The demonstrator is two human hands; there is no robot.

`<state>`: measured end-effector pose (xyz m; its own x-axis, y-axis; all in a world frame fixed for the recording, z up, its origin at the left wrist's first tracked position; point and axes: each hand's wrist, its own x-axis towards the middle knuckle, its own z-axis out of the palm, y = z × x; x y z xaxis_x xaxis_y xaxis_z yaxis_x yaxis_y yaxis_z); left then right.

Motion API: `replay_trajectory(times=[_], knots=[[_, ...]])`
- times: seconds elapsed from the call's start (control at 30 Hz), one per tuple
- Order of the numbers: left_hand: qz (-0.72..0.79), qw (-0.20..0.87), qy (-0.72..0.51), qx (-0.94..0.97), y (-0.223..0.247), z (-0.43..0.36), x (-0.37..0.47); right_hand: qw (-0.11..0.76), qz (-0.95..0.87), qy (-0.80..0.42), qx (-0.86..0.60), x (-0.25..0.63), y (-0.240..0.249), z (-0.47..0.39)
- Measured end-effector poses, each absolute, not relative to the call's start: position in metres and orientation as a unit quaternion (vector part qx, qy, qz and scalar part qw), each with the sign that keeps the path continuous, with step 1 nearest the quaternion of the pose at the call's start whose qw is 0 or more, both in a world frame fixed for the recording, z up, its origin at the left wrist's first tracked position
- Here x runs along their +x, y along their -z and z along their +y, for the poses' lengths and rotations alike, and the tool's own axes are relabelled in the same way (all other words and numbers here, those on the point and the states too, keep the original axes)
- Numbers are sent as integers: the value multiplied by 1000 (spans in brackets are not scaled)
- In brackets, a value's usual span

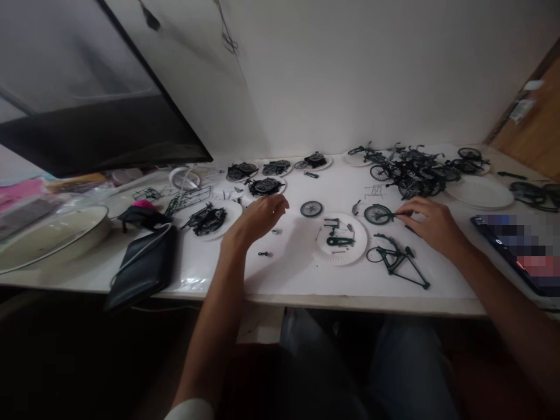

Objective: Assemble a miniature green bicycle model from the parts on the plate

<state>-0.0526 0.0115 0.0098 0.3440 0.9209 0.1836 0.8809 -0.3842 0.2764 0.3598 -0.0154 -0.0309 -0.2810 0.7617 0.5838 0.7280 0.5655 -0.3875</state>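
My right hand (427,220) pinches the green stem of a toy bicycle wheel (377,214), a spoked wheel with a green guard. Just below it lies a green toy bicycle frame (398,261). My left hand (266,214) is raised over the table with its fingers curled in; its fingertips are hidden, and I cannot see what they hold. Between the hands rests a loose spoked wheel (311,209). In front of it, a white paper plate (324,252) carries several small green and grey parts. A small dark part (264,254) lies below my left hand.
Finished-looking toy bicycles (411,175) are heaped at the back right. Plates of dark bicycle parts (210,220) stand left and along the wall. A phone (511,251) lies right; a black pouch (142,262), an enamel basin (94,230) and a monitor (109,134) are left.
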Motion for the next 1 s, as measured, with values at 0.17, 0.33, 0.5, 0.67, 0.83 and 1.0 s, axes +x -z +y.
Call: replay_trajectory(times=[0.17,0.33,0.5,0.67,0.83,1.0], knots=[[544,72,-153,822,-4,16,-52,374,-802,-20,-465,361,32,-15],[528,85,-167,828,-2,17,-53,369,-806,-15,-462,360,32,-15],[514,129,-175,829,-6,14,-53,365,-805,-12,-467,361,33,-14],[514,145,-181,826,-6,13,-52,359,-808,-8,-467,362,34,-13],[515,152,-183,824,-3,15,-54,369,-804,-15,-466,361,33,-14],[512,154,-183,825,-1,18,-56,367,-808,-13,-461,360,33,-14]])
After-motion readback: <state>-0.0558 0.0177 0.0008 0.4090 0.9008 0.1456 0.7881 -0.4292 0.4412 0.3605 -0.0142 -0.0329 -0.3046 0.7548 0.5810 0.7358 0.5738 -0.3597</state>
